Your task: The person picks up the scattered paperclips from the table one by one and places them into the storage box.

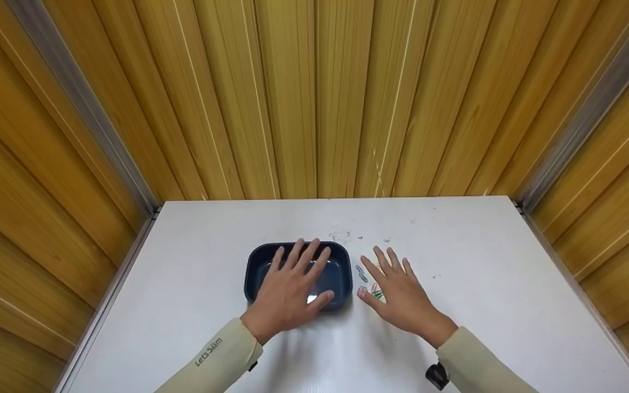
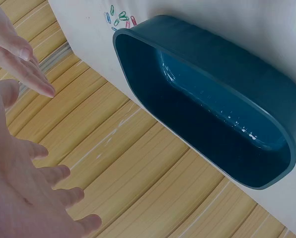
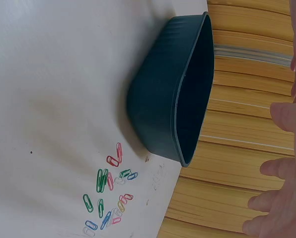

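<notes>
A dark blue rectangular tub with rounded corners stands on the white table, and its inside looks bare in the left wrist view. Over it hovers my left hand, fingers spread and straight, holding nothing. My right hand is held above the table just right of the tub, its fingers also spread and free of any object. Beneath and beside that hand lie several coloured paper clips, in green, red, pink, blue, yellow and white. From the head view the right hand hides part of them.
The white table carries small dark marks behind the tub. Yellow wood-patterned panels wall the back and both sides, with grey metal posts at the corners.
</notes>
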The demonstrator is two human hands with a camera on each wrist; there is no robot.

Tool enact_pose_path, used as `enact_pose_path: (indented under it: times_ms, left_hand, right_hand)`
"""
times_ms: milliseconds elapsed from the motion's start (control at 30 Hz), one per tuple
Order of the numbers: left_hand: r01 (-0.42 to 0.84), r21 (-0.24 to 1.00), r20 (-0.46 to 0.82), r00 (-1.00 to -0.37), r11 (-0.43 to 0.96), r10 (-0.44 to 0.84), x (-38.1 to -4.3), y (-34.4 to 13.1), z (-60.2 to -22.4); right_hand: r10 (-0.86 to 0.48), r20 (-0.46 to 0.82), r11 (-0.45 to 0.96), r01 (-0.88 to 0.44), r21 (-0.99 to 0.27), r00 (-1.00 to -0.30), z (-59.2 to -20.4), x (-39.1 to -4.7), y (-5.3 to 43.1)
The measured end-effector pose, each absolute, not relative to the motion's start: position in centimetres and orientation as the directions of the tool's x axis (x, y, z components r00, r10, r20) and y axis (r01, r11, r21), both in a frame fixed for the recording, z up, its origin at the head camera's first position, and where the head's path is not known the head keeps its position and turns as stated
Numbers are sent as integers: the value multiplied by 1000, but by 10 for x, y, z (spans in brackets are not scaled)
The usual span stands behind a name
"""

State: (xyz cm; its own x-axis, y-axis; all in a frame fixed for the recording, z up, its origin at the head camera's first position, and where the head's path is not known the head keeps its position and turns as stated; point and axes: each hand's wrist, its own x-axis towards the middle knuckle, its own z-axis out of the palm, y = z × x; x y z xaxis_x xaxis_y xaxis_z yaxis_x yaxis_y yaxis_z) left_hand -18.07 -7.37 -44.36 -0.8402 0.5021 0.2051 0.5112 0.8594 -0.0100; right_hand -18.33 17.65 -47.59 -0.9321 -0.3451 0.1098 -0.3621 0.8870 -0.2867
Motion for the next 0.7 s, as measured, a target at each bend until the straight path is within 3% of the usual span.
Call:
enact_pose_path:
  times_ms: [700]
  left_hand:
    - [500, -16, 230, -841, 866, 490, -189, -87, -459]
  right_hand:
    - [-298, 111, 881, -318, -350, -948, -499, -194, 180]
